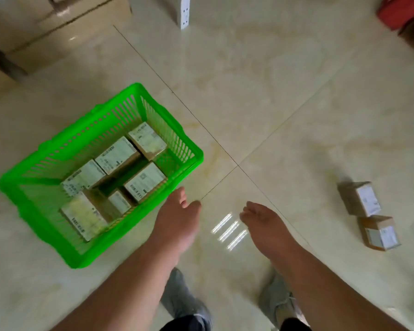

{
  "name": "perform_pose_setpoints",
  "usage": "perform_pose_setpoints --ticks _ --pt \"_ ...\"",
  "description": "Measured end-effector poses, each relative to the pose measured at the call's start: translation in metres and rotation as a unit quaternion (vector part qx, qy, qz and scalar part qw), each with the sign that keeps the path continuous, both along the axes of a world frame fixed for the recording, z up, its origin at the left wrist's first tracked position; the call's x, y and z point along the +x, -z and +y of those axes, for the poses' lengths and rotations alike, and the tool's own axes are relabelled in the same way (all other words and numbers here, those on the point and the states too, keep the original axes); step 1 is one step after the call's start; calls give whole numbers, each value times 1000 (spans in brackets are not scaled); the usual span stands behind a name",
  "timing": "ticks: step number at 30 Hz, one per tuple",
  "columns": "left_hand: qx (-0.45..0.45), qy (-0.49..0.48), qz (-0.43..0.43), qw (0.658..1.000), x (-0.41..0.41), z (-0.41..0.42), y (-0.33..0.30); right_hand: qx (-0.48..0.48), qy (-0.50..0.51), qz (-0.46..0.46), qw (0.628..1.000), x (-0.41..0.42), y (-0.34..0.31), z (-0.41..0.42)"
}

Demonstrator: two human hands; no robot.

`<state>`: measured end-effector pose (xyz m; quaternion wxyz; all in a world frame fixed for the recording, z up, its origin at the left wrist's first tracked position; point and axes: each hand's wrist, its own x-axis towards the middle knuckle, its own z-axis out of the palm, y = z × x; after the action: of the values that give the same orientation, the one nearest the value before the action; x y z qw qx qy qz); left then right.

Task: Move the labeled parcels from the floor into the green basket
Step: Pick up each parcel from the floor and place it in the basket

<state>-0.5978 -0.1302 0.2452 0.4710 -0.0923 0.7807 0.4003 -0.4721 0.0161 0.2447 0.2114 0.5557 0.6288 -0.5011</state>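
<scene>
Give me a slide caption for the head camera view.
Both hands empty, six labeled parcels in the green basket, two parcels left on the floor.

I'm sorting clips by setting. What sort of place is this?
Probably a stockroom or parcel-sorting room: labeled parcels fill a green basket on a glossy tiled floor, two more parcels lie loose, and large cartons stand behind.

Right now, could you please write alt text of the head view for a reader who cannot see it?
Two empty hands, the left hand by the green basket and the right hand beside it, hang over a glossy tiled floor. The basket holds six labeled parcels, and two more parcels lie on the floor to the right.
</scene>
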Motion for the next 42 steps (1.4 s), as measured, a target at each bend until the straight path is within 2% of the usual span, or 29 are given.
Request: perform_pose_setpoints --ticks 8,18,25,34,42 --pt "-19 93 -28 995 79 96 15 2 146 -9 989 91 21 83" --pt "-34 210 -18 977 185 263 -3 2 224 16 975 210 14 221" --pt "-36 259 -37 964 263 363 -5 10 242 -15 970 302 12 309" --pt "-26 287 -77 954 314 423 20 45 278 -70 957 383 21 371" --pt "-16 356 -117 927 332 430 8 64 317 -107 940 406 17 384"
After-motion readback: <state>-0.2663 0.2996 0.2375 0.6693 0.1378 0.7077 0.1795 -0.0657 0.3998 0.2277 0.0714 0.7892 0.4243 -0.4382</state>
